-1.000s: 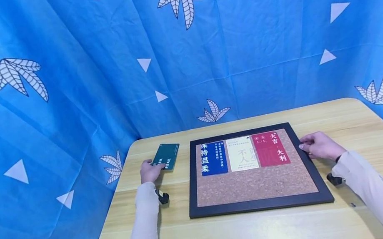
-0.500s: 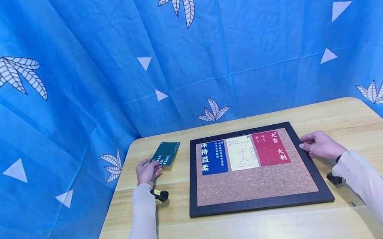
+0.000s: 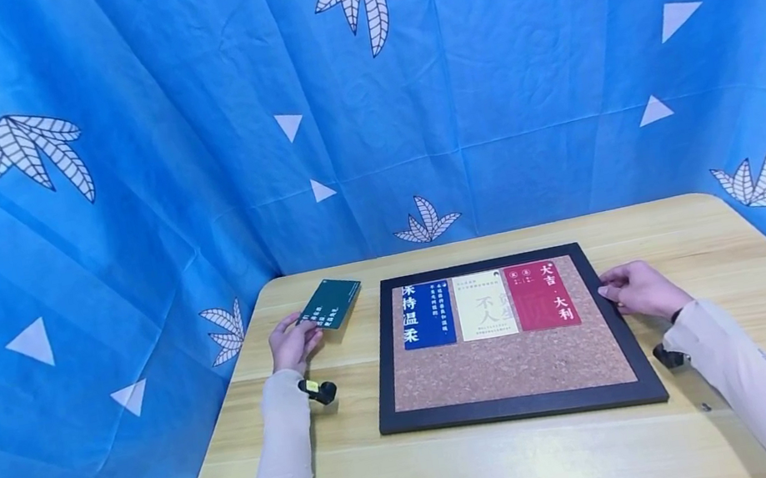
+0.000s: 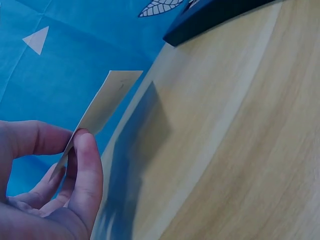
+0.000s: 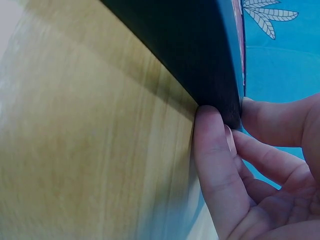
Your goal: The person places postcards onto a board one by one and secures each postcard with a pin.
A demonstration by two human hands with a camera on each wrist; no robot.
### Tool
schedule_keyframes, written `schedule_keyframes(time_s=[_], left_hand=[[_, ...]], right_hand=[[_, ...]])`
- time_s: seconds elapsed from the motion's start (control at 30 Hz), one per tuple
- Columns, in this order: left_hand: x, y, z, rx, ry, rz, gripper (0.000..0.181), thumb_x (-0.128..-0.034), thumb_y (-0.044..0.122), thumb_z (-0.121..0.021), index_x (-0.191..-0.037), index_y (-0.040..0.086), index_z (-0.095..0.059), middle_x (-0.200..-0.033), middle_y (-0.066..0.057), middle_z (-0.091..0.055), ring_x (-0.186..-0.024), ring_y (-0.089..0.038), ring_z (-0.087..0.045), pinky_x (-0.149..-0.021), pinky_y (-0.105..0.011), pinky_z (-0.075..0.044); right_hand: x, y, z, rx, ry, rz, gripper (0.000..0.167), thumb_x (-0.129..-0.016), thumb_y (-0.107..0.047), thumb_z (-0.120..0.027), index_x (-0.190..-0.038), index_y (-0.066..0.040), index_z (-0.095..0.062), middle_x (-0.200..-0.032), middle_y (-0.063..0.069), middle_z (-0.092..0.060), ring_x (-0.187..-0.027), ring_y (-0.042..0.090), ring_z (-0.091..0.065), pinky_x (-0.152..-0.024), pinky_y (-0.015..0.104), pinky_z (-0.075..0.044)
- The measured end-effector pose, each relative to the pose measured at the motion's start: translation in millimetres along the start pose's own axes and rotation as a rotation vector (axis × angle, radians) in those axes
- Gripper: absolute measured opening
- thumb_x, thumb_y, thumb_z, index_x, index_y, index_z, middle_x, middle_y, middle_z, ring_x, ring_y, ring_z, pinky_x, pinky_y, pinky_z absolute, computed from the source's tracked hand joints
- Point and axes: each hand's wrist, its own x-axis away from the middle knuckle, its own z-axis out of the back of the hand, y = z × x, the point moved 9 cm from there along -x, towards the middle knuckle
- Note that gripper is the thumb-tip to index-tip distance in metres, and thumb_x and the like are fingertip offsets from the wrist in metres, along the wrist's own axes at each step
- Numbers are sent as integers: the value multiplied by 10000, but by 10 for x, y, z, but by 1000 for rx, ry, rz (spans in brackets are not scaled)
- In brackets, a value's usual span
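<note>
My left hand (image 3: 293,345) pinches a dark green card (image 3: 334,301) with white lettering by its near corner. In the left wrist view the card's pale back (image 4: 107,102) shows, tilted and raised off the table, with its shadow below. To the right lies a black-framed cork board (image 3: 511,365). Across its upper half are a blue card (image 3: 427,318), a cream card (image 3: 485,319) and a red card (image 3: 541,301). My right hand (image 3: 641,290) grips the frame's right side, thumb on the front face and fingers against the outer edge (image 5: 200,55).
The board lies on a light wooden table (image 3: 483,476). A tiny dark object (image 3: 706,406) sits near my right forearm. A blue patterned curtain (image 3: 516,81) hangs behind the table and along its sides.
The green card has come up off the table in my left hand, which has shifted slightly left and toward the card's near corner. My right hand stays on the frame.
</note>
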Motion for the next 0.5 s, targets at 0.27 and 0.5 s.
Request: schedule_keyframes(time_s=[0.27, 0.5], left_hand=[[158, 162, -93, 2, -47, -3, 586, -944, -28, -668, -1480, 21, -437, -863, 16, -738, -751, -83, -736, -843, -249, -622], [311, 324, -256, 13, -100, -23, 603, -932, -69, -657, -1492, -3, -444, -909, -26, -736, -755, -102, -737, -863, -275, -623]], right_hand=[[-5, -20, 0, 9, 4, 12, 499, -1064, -137, -533, -1418, 203, -446, -1220, 343, -620, -899, 163, -676, -726, 268, -611], [12, -31, -3, 10, 2, 9, 496, -1062, -138, -530, -1420, 197, -449, -1210, 328, -622, -892, 160, -664, -718, 264, -604]])
